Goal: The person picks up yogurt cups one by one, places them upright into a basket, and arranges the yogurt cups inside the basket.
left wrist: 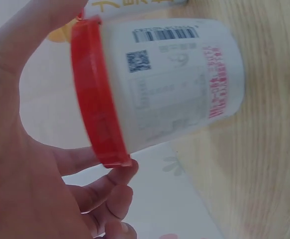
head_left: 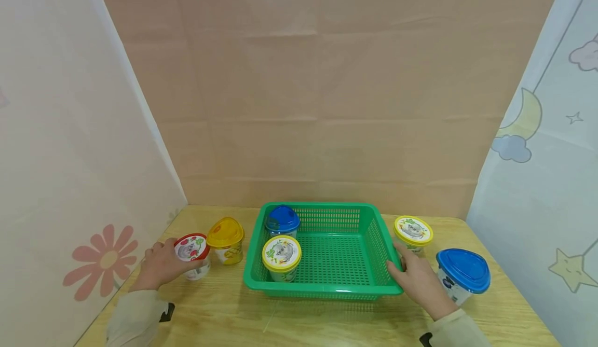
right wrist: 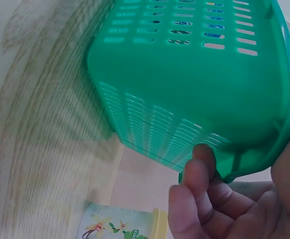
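My left hand [head_left: 161, 265] pinches a white tub by its red lid [head_left: 191, 247], thumb on one side and fingers on the other. In the left wrist view the white tub [left wrist: 169, 74] shows a barcode on its side; whether its base touches the table I cannot tell. My right hand [head_left: 420, 282] grips the right rim of a green plastic basket [head_left: 322, 288], with curled fingers outside the basket wall [right wrist: 184, 79]. Inside the basket, at its left, stand a blue-lidded tub [head_left: 282, 218] and a yellow-lidded tub [head_left: 282, 253].
Beside the red-lidded tub stands an orange-yellow-lidded tub [head_left: 226, 235]. Right of the basket are another yellow-lidded tub [head_left: 413, 230] and a larger blue-lidded tub [head_left: 464, 272]. Papered walls enclose the wooden table [head_left: 224, 310] at the back and both sides.
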Demonstrator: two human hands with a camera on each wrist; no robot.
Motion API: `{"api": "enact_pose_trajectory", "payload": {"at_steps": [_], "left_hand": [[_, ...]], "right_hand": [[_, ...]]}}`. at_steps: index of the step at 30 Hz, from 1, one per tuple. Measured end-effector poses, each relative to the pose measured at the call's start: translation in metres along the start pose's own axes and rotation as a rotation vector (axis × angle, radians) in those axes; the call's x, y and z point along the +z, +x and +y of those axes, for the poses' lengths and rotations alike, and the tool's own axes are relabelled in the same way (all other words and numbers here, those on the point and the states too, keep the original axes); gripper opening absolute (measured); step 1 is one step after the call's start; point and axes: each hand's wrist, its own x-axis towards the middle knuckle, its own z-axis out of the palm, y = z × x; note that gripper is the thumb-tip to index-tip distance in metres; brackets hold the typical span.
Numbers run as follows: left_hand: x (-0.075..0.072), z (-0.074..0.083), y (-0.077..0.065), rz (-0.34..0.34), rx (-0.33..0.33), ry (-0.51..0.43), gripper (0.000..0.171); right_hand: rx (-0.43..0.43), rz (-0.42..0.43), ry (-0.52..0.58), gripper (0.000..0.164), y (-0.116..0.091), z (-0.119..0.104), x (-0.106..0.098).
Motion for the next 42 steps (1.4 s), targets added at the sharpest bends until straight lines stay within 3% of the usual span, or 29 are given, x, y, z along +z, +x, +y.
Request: {"api": "enact_pose_trajectory", "payload": {"at_steps": [8, 21, 29, 42], "left_hand": [[0.009, -0.009, 0.005, 0.007, -0.003, -0.03, 0.11], [0.008, -0.019, 0.007, -0.001, -0.011, -0.051, 0.109], [0.004, -0.023, 0.005, -0.01, -0.055, -0.085, 0.113], [-0.01, -0.021, 0.002, 0.08, -0.054, -0.114, 0.114]], "right_hand": [[-0.002, 0.001, 0.003, 0.064, 0.001, 0.001, 0.001], [-0.004, 0.004, -0.002, 0.064, 0.001, 0.0, 0.0], [0.011, -0.009, 0.004, 0.065, 0.002, 0.002, 0.002], [-0.001, -0.006, 0.014, 0.065, 0.002, 0.003, 0.002]]}}
